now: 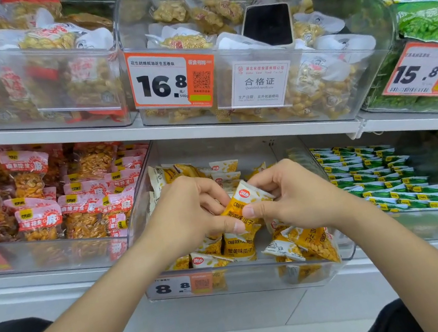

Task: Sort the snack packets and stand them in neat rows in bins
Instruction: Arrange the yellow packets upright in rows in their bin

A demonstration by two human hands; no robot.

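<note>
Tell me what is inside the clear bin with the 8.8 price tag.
It holds yellow snack packets, some standing at the back, others lying loose in front. The left hand and right hand pinch one packet above them. What lies beneath the hands is covered.

Phone [267, 24]: on packets [184, 40] in upper bin [133, 20];
Lower bin [261, 278]: under upper bin; left bin [52, 253], right bin [428, 228] flank it

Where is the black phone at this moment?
The phone rests on the peanut packets in the upper middle bin, above the white certificate card, right of centre in the head view.
</note>
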